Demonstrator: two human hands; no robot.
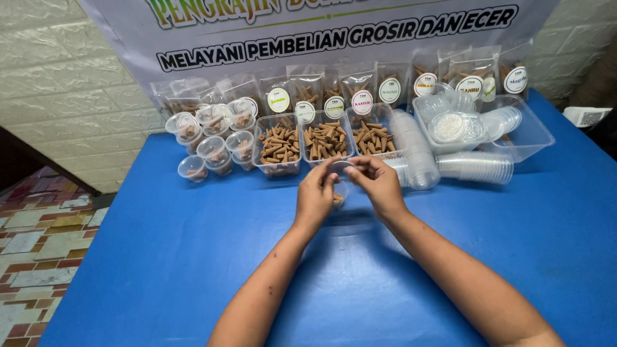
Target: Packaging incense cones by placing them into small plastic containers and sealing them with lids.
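Both hands, left hand (pixel 316 193) and right hand (pixel 379 183), pinch a small clear cup (pixel 340 190) (brown cones inside) between fingertips, forearms angled inward.

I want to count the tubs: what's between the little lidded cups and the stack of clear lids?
Three open tubs of brown cones, seen from the head camera.

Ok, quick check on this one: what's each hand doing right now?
Left hand: fingers closed on the small clear cup, holding it above the blue table.
Right hand: fingertips pinched at the cup's rim; whether it grips a lid cannot be told.
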